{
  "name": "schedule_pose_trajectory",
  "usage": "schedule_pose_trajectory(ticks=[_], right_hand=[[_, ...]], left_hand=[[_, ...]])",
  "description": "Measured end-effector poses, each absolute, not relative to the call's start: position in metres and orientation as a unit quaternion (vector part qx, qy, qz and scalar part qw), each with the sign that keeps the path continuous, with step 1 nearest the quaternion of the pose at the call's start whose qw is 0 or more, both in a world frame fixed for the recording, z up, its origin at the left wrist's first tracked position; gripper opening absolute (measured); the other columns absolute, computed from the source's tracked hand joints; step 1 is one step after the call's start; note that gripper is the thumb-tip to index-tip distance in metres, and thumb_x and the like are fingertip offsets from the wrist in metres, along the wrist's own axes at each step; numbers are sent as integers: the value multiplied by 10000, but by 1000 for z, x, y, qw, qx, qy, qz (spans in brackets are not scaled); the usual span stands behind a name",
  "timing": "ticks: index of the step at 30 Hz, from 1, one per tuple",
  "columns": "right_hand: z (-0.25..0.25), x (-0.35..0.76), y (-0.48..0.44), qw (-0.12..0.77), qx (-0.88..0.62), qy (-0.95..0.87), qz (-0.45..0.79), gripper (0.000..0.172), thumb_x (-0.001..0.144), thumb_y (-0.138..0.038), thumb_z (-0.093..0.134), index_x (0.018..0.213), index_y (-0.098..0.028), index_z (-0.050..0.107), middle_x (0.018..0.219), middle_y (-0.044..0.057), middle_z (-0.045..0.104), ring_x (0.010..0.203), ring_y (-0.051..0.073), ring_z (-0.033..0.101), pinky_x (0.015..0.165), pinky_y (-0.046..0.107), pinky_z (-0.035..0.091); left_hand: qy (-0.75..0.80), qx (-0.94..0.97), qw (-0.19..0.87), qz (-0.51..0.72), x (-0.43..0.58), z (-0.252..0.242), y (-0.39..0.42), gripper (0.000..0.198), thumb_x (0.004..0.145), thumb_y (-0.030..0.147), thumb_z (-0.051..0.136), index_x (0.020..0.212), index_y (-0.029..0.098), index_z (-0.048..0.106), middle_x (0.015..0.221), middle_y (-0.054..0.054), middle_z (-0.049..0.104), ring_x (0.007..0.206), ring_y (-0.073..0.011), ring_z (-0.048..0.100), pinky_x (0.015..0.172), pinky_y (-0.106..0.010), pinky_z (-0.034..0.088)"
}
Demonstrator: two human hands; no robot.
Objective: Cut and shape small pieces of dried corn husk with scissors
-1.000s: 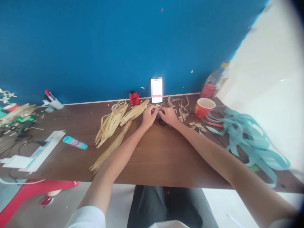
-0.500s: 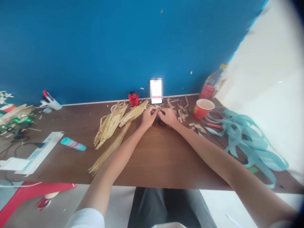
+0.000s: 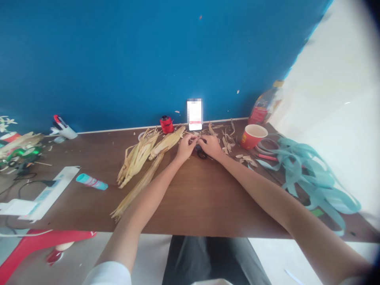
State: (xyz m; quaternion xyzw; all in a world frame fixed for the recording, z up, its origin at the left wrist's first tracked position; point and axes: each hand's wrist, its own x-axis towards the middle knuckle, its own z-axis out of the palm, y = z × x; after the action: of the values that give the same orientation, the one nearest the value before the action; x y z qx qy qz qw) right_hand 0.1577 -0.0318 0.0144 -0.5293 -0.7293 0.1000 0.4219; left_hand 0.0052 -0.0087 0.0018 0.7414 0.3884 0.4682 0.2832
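Note:
My left hand [image 3: 185, 148] and my right hand [image 3: 211, 145] meet at the far middle of the brown table [image 3: 196, 198], fingers pinched together on a small piece of dry corn husk [image 3: 197, 137]. A dark object [image 3: 202, 153], maybe scissors, lies on the table just under my hands. A pile of dry corn husks [image 3: 141, 154] stretches to the left of my left hand. A phone [image 3: 195, 114] stands against the blue wall right behind my hands.
A red thread spool [image 3: 166, 124] sits by the wall. A red paper cup [image 3: 252, 136], a bottle [image 3: 264, 107] and light-blue ribbon [image 3: 308, 174] lie to the right. A teal tube [image 3: 91, 182], white box [image 3: 47, 192], cables and a pen holder [image 3: 64, 130] lie left.
Both hands stay pinched together at the same spot; only small finger movements. The view has shifted slightly.

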Motion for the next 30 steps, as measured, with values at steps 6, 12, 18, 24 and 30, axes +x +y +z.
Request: schedule_pose_trajectory(ticks=[6, 12, 18, 24, 30], right_hand=[[15, 157, -32, 444, -528, -716, 105, 238, 799, -267, 462, 589, -180, 534, 576, -4, 552, 576, 131, 452, 581, 261, 317], [15, 155, -32, 446, -529, -714, 108, 207, 785, -253, 469, 588, -194, 495, 556, -17, 508, 563, 132, 446, 558, 253, 303], [16, 156, -33, 427, -522, -732, 100, 214, 798, -249, 454, 607, -188, 528, 566, -2, 543, 574, 139, 483, 564, 246, 301], [14, 157, -33, 431, -552, -713, 38, 255, 821, -261, 449, 595, -184, 540, 554, 14, 554, 539, 132, 448, 557, 251, 275], [14, 157, -35, 422, -559, -713, 27, 249, 819, -257, 453, 604, -183, 556, 565, 18, 565, 541, 133, 439, 566, 250, 279]], left_hand=[[390, 736, 284, 476, 5, 5, -11, 172, 881, 306, 538, 912, 167, 634, 939, -67, 675, 822, -150, 629, 743, -271, 515], [393, 741, 284, 464, 5, 3, -9, 147, 880, 282, 541, 908, 169, 630, 924, -66, 682, 823, -157, 635, 761, -285, 519], [393, 738, 292, 464, 6, 3, -9, 165, 888, 300, 533, 914, 167, 626, 918, -66, 679, 798, -151, 633, 730, -273, 523], [383, 742, 300, 462, 7, 4, -11, 189, 894, 335, 520, 922, 172, 612, 904, -57, 669, 749, -138, 624, 687, -258, 513], [386, 731, 295, 479, 7, 5, -12, 195, 884, 348, 535, 925, 173, 612, 933, -58, 668, 796, -141, 623, 721, -261, 509]])
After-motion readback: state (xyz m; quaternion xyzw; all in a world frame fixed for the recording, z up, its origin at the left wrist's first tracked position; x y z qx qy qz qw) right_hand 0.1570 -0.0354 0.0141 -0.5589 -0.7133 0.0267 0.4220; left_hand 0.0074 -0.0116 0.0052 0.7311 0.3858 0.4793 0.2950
